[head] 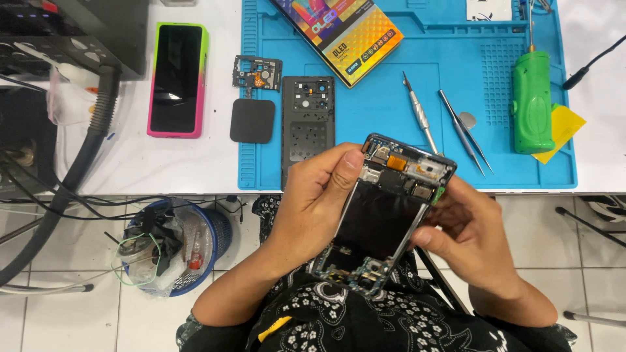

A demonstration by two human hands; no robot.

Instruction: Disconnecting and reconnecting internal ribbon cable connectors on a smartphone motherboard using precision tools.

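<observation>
Up close, an opened smartphone (pixel 385 215), its back cover off, is held tilted above the near edge of a blue work mat (pixel 385 111), over the person's lap. Its dark battery fills the middle, with circuit boards, an orange flex strip and metal shields exposed at the top and connectors at the bottom end. The left hand (pixel 313 202) wraps the phone's left edge, thumb pressed on the upper board. The right hand (pixel 469 228) clasps the right edge, fingers curled behind. On the mat lie a black back cover (pixel 308 124), a screwdriver (pixel 419 114) and tweezers (pixel 464 133).
</observation>
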